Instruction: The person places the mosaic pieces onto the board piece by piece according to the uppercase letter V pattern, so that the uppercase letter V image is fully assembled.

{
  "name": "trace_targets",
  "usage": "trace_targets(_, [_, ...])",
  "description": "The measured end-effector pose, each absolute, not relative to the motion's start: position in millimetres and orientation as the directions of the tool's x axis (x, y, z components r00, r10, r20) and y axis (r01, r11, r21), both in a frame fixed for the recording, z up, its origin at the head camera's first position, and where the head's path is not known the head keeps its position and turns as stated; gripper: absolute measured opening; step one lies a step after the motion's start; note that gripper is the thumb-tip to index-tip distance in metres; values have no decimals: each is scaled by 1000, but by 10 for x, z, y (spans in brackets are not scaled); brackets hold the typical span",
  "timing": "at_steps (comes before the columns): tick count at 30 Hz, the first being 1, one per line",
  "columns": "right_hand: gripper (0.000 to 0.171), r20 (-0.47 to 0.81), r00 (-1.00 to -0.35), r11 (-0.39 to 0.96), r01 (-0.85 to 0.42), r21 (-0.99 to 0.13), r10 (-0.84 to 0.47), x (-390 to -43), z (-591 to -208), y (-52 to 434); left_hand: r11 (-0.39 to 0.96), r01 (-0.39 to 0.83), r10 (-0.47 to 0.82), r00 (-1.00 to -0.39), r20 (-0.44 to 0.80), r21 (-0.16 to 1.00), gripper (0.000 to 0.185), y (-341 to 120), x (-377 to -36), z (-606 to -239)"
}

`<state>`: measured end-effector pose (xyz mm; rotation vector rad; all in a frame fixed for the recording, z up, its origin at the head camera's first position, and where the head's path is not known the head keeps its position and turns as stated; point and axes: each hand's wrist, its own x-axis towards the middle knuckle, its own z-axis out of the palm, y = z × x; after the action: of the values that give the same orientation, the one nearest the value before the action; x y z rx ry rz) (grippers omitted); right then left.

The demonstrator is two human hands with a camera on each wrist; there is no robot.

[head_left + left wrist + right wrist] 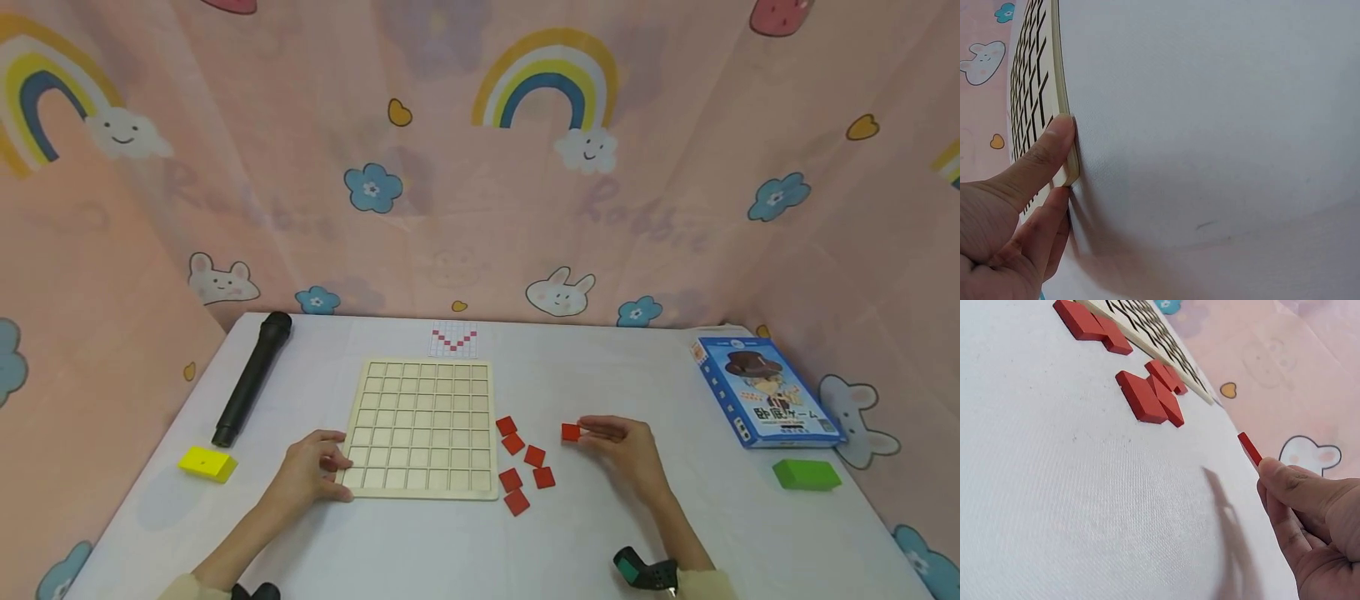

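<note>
A pale wooden grid board (423,427) lies flat in the middle of the white table. My left hand (318,465) pinches its near left corner, thumb on top and fingers at the edge (1063,165). My right hand (622,446) holds one red square tile (571,432) by its fingertips, lifted a little off the cloth, to the right of the board; the wrist view shows the tile (1249,449) on edge above the table. Several more red tiles (522,465) lie loose beside the board's right edge (1147,395).
A small card with a red V pattern (453,338) lies behind the board. A black cylinder (251,378) and a yellow block (207,463) sit at the left. A blue game box (765,391) and a green block (806,474) sit at the right. Pink printed cloth walls the table.
</note>
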<state>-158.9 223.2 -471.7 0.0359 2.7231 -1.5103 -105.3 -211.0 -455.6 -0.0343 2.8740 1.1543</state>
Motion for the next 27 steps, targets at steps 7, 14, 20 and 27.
trace_targets(7, [30, -27, -1000, 524, 24, -852, 2, -1545, -4658, 2049, 724, -28, 4, -999, -45, 689, 40, -2101, -1055, -4536])
trace_targets(14, [29, -8, -1000, 496, 2, -868, -11, -1511, -4653, 1846, 732, -27, 3, -999, -43, 680, 39, -2087, -1059, -4522])
trace_targets(20, [28, -24, -1000, 470, 19, -883, -5, -1502, -4671, 1658, 728, -41, -10, -999, -49, 684, 38, -2079, -1061, -4514])
trace_targets(27, [25, -37, -999, 426, 28, -904, -13, -1480, -4694, 1461, 725, -32, -3, -999, -43, 688, 39, -2077, -1060, -4502])
